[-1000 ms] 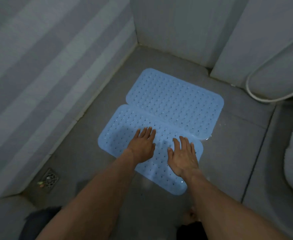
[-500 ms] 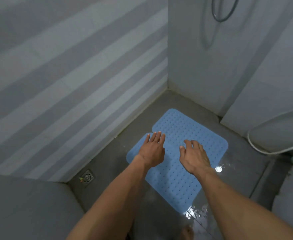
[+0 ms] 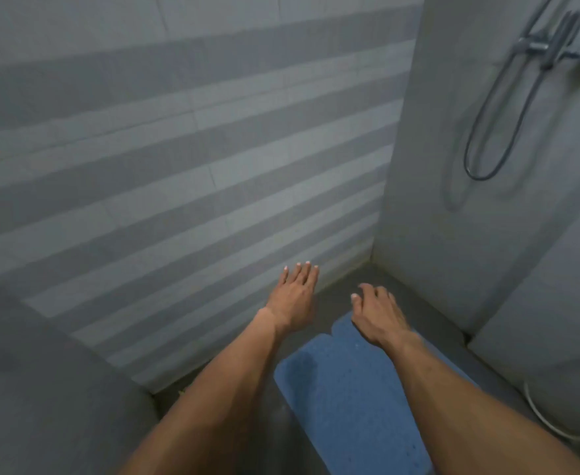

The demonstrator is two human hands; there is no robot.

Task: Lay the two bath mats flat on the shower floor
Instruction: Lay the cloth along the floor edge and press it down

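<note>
two bare forearms reach forward from the bottom edge, side by side. between and beneath them the near bath mat (image 3: 347, 402) lies flat on the grey shower floor (image 3: 271, 437), blue and dotted with small holes; its right part is hidden behind the right forearm. a darker patch shows near its upper left corner.

just beyond it, a rounded corner of the far bath mat (image 3: 345, 325) shows, edge to edge with the near one; the rest of it is hidden behind the right hand.

the right hand (image 3: 379, 315) is raised over that far mat, palm down, fingers loosely bent and drooping, gripping nothing. whether the fingertips touch anything cannot be told. the left hand (image 3: 293, 298) is held out a little farther and to the left, apart from the mats, fingers straight and close together, palm down, holding nothing.

behind the left hand rises a tiled wall (image 3: 179, 166) in light and dark grey horizontal bands. it meets a plain pale wall (image 3: 436, 217) at a corner ahead. high on that pale wall, blurred, a shower fitting (image 3: 549, 46) hangs with its dark hose (image 3: 480, 166) in a long loop. at the lower right edge, a pale curved hose (image 3: 542, 419) runs near the floor.
</note>
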